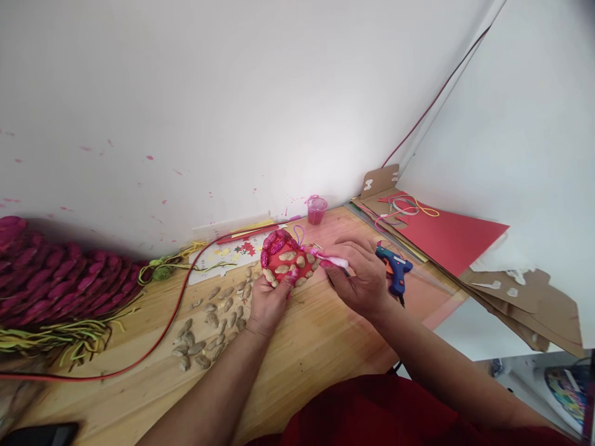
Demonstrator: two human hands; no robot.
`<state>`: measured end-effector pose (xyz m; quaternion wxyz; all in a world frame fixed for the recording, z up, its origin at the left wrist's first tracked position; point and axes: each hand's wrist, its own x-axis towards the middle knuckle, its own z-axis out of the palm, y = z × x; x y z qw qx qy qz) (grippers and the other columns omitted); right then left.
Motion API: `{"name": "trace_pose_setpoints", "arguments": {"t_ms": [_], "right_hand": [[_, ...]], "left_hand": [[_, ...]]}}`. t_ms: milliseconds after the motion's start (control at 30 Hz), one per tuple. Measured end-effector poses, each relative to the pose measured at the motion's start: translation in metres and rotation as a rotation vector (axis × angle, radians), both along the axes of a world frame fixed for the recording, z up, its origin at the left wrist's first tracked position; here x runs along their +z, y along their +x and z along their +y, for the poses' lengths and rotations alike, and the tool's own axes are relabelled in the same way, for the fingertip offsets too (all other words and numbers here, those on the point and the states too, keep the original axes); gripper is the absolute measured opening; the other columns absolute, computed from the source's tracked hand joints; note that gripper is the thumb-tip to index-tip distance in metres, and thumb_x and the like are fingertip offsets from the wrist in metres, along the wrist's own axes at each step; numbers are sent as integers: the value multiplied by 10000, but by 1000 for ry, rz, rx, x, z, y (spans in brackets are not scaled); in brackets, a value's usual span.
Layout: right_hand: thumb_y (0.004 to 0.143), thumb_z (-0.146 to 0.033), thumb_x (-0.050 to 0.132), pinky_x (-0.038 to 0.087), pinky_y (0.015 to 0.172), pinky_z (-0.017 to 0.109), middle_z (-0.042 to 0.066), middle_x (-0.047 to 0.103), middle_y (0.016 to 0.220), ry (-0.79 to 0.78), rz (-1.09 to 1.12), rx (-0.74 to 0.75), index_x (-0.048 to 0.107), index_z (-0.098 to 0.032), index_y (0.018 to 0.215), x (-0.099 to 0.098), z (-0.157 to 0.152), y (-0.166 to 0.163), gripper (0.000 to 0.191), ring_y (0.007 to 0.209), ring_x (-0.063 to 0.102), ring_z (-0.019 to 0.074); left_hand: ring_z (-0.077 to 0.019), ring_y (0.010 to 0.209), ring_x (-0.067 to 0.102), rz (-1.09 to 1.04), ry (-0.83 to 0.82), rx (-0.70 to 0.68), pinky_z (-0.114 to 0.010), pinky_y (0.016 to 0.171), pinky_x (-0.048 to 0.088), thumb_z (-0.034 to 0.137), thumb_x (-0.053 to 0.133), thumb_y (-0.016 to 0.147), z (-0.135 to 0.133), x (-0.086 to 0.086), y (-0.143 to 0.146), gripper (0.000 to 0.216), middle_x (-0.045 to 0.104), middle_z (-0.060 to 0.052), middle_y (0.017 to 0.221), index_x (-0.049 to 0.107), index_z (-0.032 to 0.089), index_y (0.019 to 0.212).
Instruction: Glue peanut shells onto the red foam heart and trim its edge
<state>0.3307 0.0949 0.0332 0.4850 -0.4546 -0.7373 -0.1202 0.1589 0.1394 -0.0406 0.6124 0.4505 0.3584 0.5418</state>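
My left hand [272, 302] grips the lower edge of a round red disc [281, 256] with peanuts stuck on it, thumb on its front. Peanuts along the disc's upper left rim are painted magenta; those in the middle and on the right are bare tan. A purple loop [299, 234] sticks up from its top. In my right hand [360, 275], closed round it, is a pink-stained white paintbrush [335, 261]. The tip of the brush meets the disc's right edge; whether it touches a peanut I cannot tell. Loose peanuts [212, 319] lie on the table left of my left hand.
A plastic cup of pink paint [317, 210] stands by the wall. A blue glue gun [398, 269] lies beyond my right hand, near red card [458, 232] and cardboard [534, 303]. A red cord [174, 313] crosses the table beside a large magenta-scaled piece [60, 275].
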Motion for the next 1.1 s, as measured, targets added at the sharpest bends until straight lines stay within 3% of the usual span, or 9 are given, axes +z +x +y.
{"name": "trace_pose_setpoints", "arguments": {"t_ms": [267,433,667,1100], "right_hand": [[963,-278,623,466,816,416,43,755,872,-32,74,-66,698,-244,968,4,0,4,83,887,663,243],[967,-282,624,488,775,396,47,742,879,-69,137,-21,699,-236,973,5,0,2,88,853,658,228],[966,-274,619,492,789,389,42,752,881,-50,148,-42,705,-240,965,10,0,4,92,865,663,224],[960,-278,625,515,805,401,43,757,895,-76,150,-19,712,-244,970,9,2,2,94,889,670,230]], "left_hand": [[-241,875,748,-80,61,-67,-410,924,589,480,842,744,1,1,3,321,800,-69,918,763,191,860],[-245,947,750,-89,80,-65,-407,978,565,449,854,746,2,-3,2,338,808,-80,994,788,193,957],[-262,989,743,-64,73,-56,-421,1004,549,457,877,708,2,1,2,318,805,-87,956,772,190,846],[-262,969,748,-73,39,-60,-420,978,559,469,877,700,1,1,1,350,804,-92,973,769,188,879]]}}
